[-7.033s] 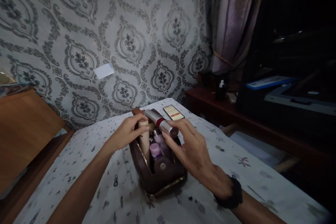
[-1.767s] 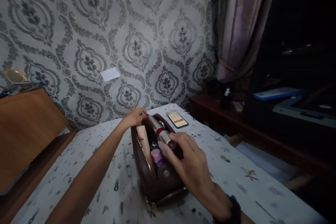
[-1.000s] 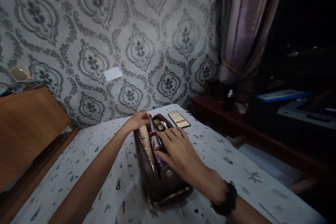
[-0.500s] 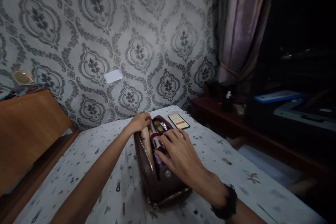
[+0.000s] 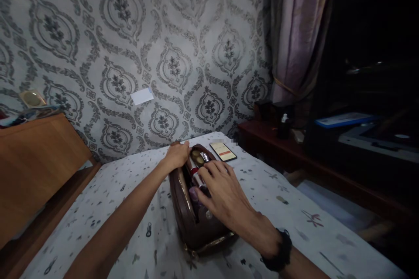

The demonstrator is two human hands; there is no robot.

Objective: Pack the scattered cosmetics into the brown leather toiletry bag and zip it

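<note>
A brown zip-up toiletry bag (image 5: 203, 242) lies open on the bed, its gold-toothed zip parted. My left hand (image 5: 177, 155) is closed on the bag's far left edge; its fingertips are mostly hidden. Over the right side of the opening lies my right hand (image 5: 221, 187), fingers apart and thumb down among the contents. Beside its fingertips is a silver and red tube (image 5: 196, 176). Under the thumb sits something purple (image 5: 194, 195), partly covered. At the bag's far end a round, gold-coloured item (image 5: 197, 156) and a shiny silver piece (image 5: 204, 157) show.
A phone (image 5: 223, 151) with a lit screen lies just beyond the bag on the patterned bedsheet (image 5: 137, 200). To the left stands a wooden headboard (image 5: 42, 157). A dark red shelf (image 5: 262, 139) with a small dark bottle (image 5: 284, 126) runs along the right.
My left hand has shifted slightly right and down over the bag's edge. The long pale item inside is now covered. My right hand stays nearly in place.
</note>
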